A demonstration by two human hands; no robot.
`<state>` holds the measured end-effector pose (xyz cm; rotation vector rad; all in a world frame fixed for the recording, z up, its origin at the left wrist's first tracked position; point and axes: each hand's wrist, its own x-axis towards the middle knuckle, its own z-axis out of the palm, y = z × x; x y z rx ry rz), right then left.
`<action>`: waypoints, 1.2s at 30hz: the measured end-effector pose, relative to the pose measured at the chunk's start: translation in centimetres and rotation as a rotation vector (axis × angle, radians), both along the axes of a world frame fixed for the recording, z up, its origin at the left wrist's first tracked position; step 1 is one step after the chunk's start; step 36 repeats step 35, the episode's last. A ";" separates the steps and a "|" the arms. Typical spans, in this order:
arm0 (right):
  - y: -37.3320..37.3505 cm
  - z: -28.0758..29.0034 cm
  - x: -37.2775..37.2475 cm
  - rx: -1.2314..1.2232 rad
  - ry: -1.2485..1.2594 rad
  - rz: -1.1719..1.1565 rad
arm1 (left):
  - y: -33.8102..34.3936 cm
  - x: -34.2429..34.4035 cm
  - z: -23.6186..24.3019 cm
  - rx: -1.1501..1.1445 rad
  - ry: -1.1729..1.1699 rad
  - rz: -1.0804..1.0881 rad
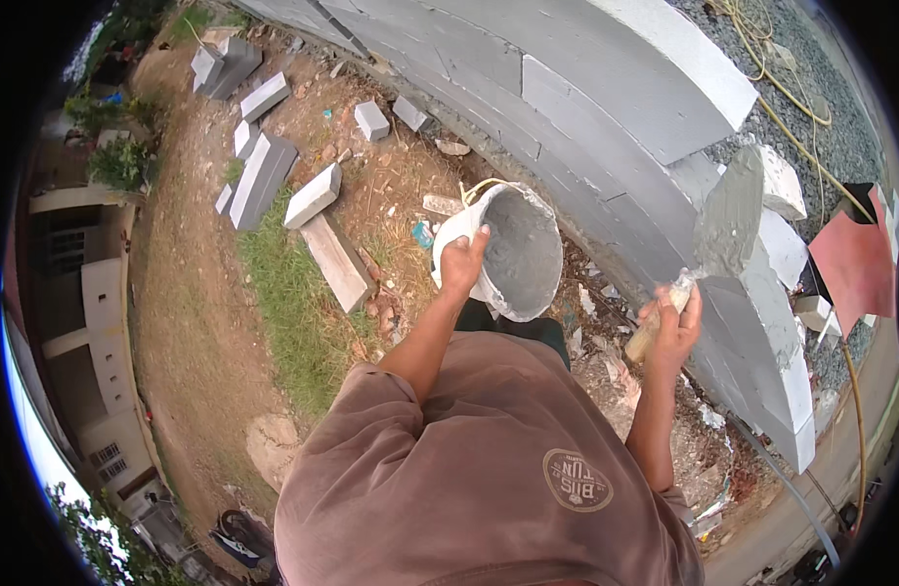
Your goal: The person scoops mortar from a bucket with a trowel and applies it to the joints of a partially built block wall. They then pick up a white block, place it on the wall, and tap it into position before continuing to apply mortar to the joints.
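My left hand (pixel 461 262) is closed on the rim of a white bucket (pixel 513 254), thumb on top. The bucket is tilted, and its inside is coated with grey mortar. In my right hand (pixel 672 320) is the handle of a mortar-smeared trowel (pixel 731 215), my fingers wrapped round it. Its blade lies over the top of the grey block wall (pixel 596 127), by the gap between the upper blocks and the wall's near end. Wet mortar covers the blade, so where it meets mortar on the wall I cannot tell.
Several loose grey blocks (pixel 264 181) lie on the dirt to the left, with a long pale block (pixel 337 262) nearer me. Gravel (pixel 840 107) lies behind the wall, with a yellowish hose (pixel 811 146) and a reddish sheet (pixel 855 269). Rubble (pixel 606 371) lines the wall's foot.
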<state>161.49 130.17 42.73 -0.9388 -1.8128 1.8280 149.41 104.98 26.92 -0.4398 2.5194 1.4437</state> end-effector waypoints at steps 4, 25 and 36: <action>2.0 -7.9 7.1 0.117 -0.299 0.217 | -1.6 2.6 -5.3 0.041 -0.143 0.156; -29.1 -32.3 -18.5 -0.113 -0.770 0.697 | -27.4 -20.2 -38.4 0.277 -0.151 0.672; -50.7 -48.6 -37.5 -0.064 -0.852 1.160 | -45.7 -18.9 -54.5 0.783 -0.476 0.790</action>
